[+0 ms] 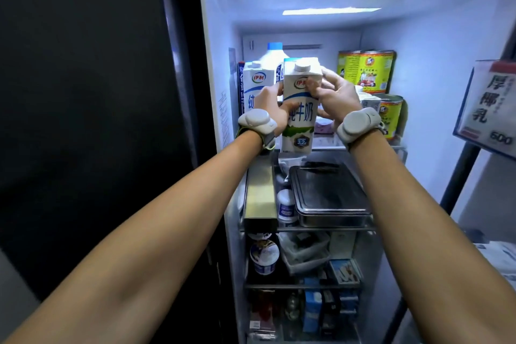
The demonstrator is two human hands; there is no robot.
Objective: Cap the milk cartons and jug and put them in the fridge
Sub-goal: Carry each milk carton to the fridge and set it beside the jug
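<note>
Presently, we list what stands before us at the open fridge (215, 64).

Item one: held carton (300, 109), white with blue and green print, upright, its white cap (302, 66) seated on the sloped top. Position: in the air at the front of the top shelf (332, 148), base about level with the shelf's lip and, as far as we can judge, not yet set down.

Item two: left hand (269, 110), wrapped round the carton's left side at mid-height, thumb across the front panel.

Item three: right hand (339, 92), grasping the upper right edge just under the slope, fingers behind, thumb in front.

Item four: second carton (255, 86), same make, standing at the shelf's left. Behind it is the jug (272, 58), blue-capped.

Item five: yellow tins (365, 70) at the shelf's right, and a lidded metal tray (329, 195) on the shelf below.

Handling note, our estimate: the carton is probably full, so weighty for its size. Its board walls dent under a hard squeeze, and the coated skin may be slick. We would take it by the flat side panels at mid-body, never by the cap or folded top, and lower it flat on its base between the second carton and the tins.
</note>
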